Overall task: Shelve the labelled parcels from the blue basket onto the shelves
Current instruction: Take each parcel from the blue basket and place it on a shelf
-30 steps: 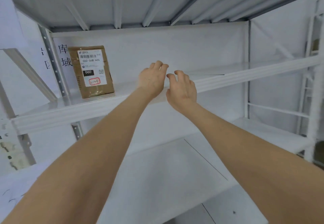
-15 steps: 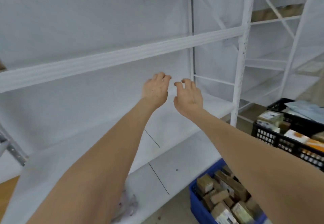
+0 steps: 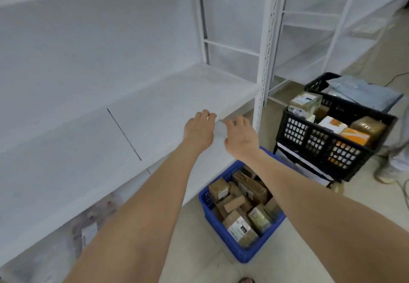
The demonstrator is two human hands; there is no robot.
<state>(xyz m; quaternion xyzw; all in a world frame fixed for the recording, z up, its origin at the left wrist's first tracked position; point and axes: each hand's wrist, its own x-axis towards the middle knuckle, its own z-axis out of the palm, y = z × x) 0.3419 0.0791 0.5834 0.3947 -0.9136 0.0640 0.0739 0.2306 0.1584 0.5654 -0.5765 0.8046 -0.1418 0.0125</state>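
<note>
The blue basket (image 3: 223, 233) stands on the floor at the foot of the white shelving, filled with several brown cardboard parcels (image 3: 240, 227) bearing white labels. Both my arms stretch forward above it. My left hand (image 3: 199, 132) hovers over the front part of a bare white shelf (image 3: 88, 145), fingers loosely bent, holding nothing. My right hand (image 3: 240, 137) hangs beside it just past the shelf's front edge, also holding nothing. The two hands are a short gap apart.
A black crate (image 3: 309, 136) with boxes and a grey mailer bag stands on a stand to the right of a white upright post (image 3: 264, 61). More white shelving runs behind it. A person's shoe (image 3: 386, 174) and cables are on the floor at far right.
My view has swung down and right from the upper shelf with the shelved parcel to the lower shelf and the floor. The blue basket has come fully into view. Both hands stay unladen.
</note>
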